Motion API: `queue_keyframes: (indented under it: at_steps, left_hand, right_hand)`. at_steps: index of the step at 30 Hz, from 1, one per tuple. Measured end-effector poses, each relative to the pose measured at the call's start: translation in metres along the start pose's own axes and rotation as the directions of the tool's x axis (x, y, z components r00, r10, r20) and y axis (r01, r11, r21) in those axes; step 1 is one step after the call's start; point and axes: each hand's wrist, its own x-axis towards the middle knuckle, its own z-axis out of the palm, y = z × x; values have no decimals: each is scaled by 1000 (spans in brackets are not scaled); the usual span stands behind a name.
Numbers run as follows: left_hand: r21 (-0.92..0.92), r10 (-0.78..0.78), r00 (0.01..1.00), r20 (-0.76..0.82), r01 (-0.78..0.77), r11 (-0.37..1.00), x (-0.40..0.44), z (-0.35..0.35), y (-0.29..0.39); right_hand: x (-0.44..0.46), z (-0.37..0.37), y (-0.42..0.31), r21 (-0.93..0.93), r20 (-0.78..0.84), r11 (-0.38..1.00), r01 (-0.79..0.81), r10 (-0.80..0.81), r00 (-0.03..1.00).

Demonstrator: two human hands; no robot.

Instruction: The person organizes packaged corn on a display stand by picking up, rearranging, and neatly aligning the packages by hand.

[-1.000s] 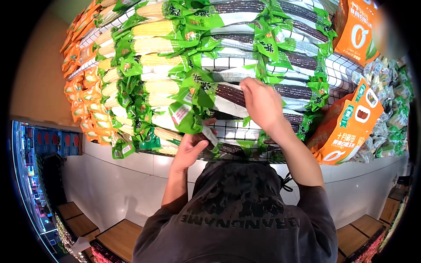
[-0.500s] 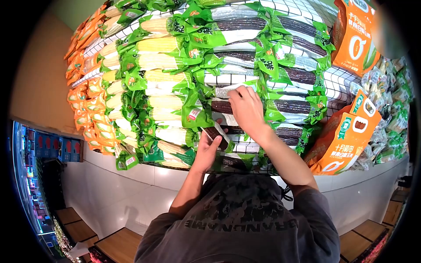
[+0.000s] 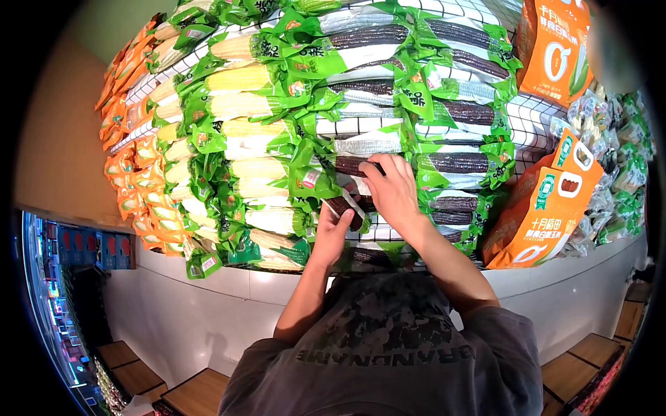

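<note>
Rows of bagged corn lie on a display with a white grid-patterned cloth (image 3: 354,126). My left hand (image 3: 331,232) is wrapped round a bagged dark corn cob (image 3: 343,208) near the display's front edge. Above and to the right of it, my right hand (image 3: 392,191) rests with bent fingers at the end of another dark cob (image 3: 350,165); its fingertips are partly hidden, so its hold is unclear. A pale cob in a clear bag (image 3: 368,143) lies just beyond my right hand. Packs of yellow corn (image 3: 239,78) lie to the left.
Orange carton-like bags (image 3: 548,208) stand at the right, beside clear and green packs (image 3: 628,170). Orange corn packs (image 3: 149,187) cover the left end. A pale shiny floor (image 3: 187,312) and wooden boxes (image 3: 201,392) are below.
My right hand has come down and closer to my left hand. The dark cob it held raised a second ago now lies lower, among the packs. My left hand still holds its cob.
</note>
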Motion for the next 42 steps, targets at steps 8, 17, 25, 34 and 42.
queue_keyframes:
  at_steps: [8,17,25,34,42]
  left_hand:
    - [-17,3,1000,20,-2,1000,1,2,-3]
    - [62,1,997,77,-6,998,-10,-13,-11]
    - [108,-13,993,115,0,994,-10,-17,-15]
    - [152,-29,998,61,20,988,-16,-10,-7]
    - [170,3,993,121,-24,985,1,-2,1]
  right_hand:
    - [-4,-2,2,-4,-12,1000,-20,20,1000]
    - [-39,0,3,-5,-80,999,-34,33,996]
    - [-46,-2,6,15,-86,999,-29,31,996]
    - [-43,3,13,29,-91,1000,-8,10,996]
    - [-23,-7,20,-16,-52,1000,22,-23,998]
